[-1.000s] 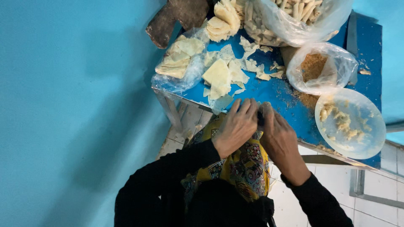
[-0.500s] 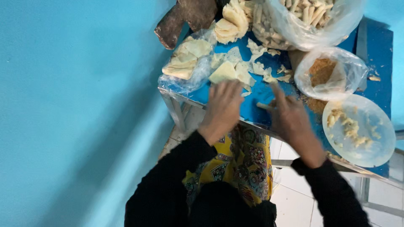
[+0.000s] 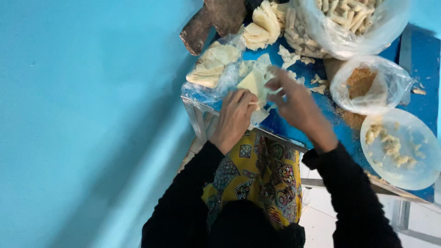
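Pastry sheet (image 3: 253, 83), one, lying at blue table (image 3: 317, 119) near edge, being pinched by left hand (image 3: 235, 117) and right hand (image 3: 296, 104), both closing on it. Sitting nearby: three plastic bags, one clear plate (image 3: 406, 149). Differing from earlier frame: hands now reaching farther onto table, previously meeting at edge.

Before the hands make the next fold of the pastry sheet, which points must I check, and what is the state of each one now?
1. Left hand grips the pastry sheet: ok, fingers on its lower edge.
2. Right hand on the sheet: ok, fingertips touch its right side.
3. Filling inside the sheet: cannot tell, the hands hide it.
4. Spare sheets near: ok, a stack lies in the clear bag beside the left hand.
5. Bag of brown powder open: ok.
6. White plate on the blue table: ok, it holds pale crumbs.
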